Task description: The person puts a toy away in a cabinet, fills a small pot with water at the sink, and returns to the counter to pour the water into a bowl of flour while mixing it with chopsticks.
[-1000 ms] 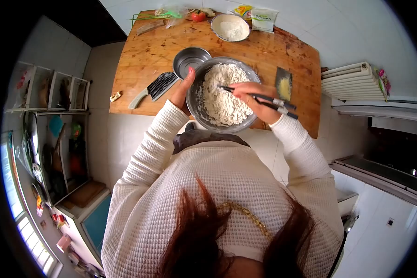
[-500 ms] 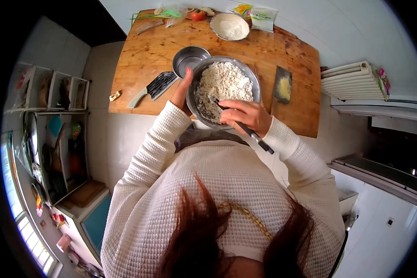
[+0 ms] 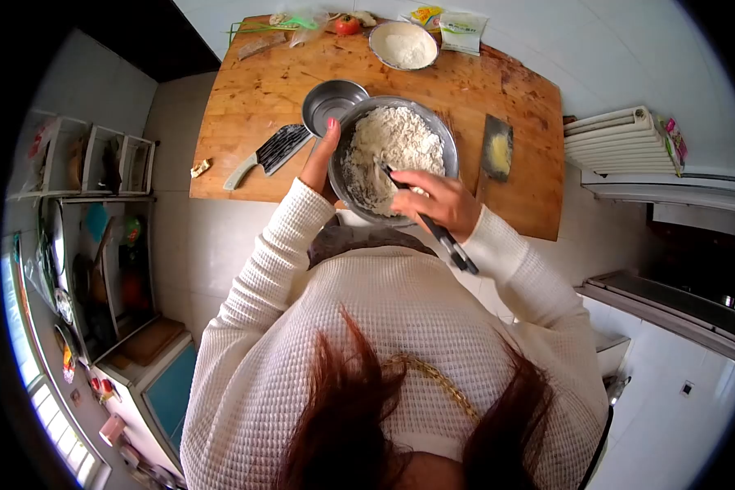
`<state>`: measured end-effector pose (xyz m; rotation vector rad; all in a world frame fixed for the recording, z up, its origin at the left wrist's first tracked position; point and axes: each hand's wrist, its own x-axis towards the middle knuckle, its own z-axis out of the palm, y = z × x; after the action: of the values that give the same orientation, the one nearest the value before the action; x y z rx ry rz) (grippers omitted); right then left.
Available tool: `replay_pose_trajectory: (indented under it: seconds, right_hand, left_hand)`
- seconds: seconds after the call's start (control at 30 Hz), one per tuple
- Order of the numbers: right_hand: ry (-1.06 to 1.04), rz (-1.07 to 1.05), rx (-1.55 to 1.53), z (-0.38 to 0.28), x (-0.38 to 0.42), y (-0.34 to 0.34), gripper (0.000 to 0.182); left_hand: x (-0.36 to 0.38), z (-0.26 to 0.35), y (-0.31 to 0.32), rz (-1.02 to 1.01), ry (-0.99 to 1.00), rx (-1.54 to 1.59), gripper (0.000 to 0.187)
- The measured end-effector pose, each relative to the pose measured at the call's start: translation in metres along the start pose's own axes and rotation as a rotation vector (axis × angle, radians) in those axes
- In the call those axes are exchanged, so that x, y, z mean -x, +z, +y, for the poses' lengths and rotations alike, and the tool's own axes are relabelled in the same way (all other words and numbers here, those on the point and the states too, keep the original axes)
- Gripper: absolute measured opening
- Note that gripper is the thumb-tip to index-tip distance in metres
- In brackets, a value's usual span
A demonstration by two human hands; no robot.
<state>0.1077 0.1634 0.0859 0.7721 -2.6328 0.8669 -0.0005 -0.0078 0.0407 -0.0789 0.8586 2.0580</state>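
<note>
My left hand grips the metal mixing bowl by its left side, thumb up along the rim and fingers hidden behind the wall. Lumpy, flaky flour dough fills the bowl. In my right hand are dark chopsticks with a silvery band, their lower ends in the flour near the bowl's middle. The bowl tilts a little toward me at the table's front edge. Touching its upper left is a smaller metal bowl. A cleaver with a pale handle lies left of my left hand.
On the wooden table, a bowl of flour, a tomato and packets stand along the back. A dark flat grater-like piece with yellowish matter lies right. Shelves stand left; a white radiator is right.
The chopsticks' tips have shifted slightly right in the flour, and my right hand has tilted a little. The flour's surface is rearranged. My left hand keeps its hold on the bowl.
</note>
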Motion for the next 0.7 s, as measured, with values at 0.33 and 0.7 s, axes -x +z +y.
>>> replay_pose_trajectory:
  seconds: [0.33,0.7]
  right_hand:
    - [-0.067,0.001,-0.136,-0.012,-0.003,0.002,0.015]
    - [0.255,0.115,-0.336,0.013,-0.003,-0.055,0.014]
  left_hand:
    - [0.0,0.001,-0.001,-0.001,0.061,0.008,0.066]
    - [-0.004,0.01,-0.012,0.087,0.067,-0.008,0.061]
